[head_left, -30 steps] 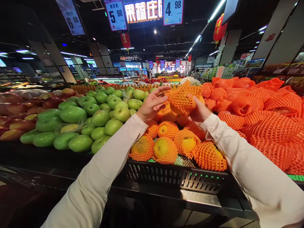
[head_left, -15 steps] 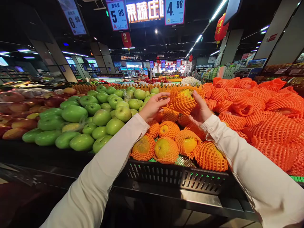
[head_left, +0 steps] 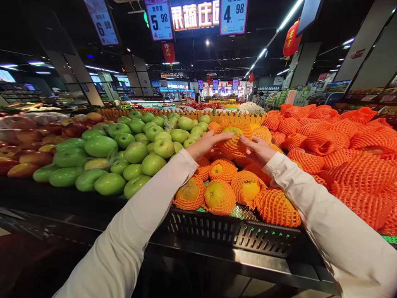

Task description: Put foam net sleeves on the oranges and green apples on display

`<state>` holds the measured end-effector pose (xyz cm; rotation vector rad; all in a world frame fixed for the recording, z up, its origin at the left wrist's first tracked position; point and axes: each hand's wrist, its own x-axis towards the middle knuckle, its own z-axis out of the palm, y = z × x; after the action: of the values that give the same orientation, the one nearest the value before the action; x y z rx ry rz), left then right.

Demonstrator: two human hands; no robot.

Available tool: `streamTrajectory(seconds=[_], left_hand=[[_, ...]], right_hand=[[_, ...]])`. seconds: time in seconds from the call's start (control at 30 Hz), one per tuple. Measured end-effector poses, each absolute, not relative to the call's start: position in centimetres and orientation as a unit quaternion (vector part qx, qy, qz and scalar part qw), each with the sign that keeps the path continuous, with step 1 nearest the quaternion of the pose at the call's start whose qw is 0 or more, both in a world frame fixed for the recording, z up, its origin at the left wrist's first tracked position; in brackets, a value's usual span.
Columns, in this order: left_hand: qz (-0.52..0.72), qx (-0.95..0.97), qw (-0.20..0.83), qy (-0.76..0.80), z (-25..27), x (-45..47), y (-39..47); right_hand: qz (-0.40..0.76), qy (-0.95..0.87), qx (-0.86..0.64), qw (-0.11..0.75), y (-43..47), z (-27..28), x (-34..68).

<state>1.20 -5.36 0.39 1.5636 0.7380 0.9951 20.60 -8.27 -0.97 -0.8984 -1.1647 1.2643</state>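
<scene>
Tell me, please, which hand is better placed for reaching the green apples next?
Probably the left hand: it is nearer the green apples, which lie on its side. The right hand is farther off, at the right of the netted fruit, and would likely have to reach across.

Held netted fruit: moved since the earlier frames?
Yes. Judged against the black basket, the netted fruit now sits lower in view and slightly further left.
</scene>
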Motion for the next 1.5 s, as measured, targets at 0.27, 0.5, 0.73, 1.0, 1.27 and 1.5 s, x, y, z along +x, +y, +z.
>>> streamTrajectory(seconds=[0.27, 0.5, 0.73, 1.0, 1.27, 1.5], left_hand=[[0.45, 0.615, 0.592, 0.264, 0.6, 1.1, -5.5], [0.491, 0.579, 0.598, 0.257, 0.6, 1.5, -5.3], [0.551, 0.577, 0.558, 0.229, 0.3, 1.3, -3.7], [0.554, 0.59, 0.522, 0.268, 0.0, 1.4, -3.2], [0.425, 0.68, 0.524, 0.286, 0.0, 1.7, -4.7], [0.342, 0.717, 0.547, 0.263, 0.4, 1.6, -5.3]], right_hand=[[0.517, -0.493, -0.377, 0.59, -8.6, -0.2, 20.7], [0.526, -0.509, -0.369, 0.573, -8.1, -0.3, 21.2], [0.541, -0.526, -0.355, 0.552, -8.7, 0.4, 21.0], [0.407, -0.618, -0.421, 0.525, -7.4, -0.6, 21.7], [0.097, -0.799, -0.358, 0.474, -8.2, -1.0, 21.1], [-0.059, -0.812, -0.367, 0.451, -8.9, -0.7, 21.4]])
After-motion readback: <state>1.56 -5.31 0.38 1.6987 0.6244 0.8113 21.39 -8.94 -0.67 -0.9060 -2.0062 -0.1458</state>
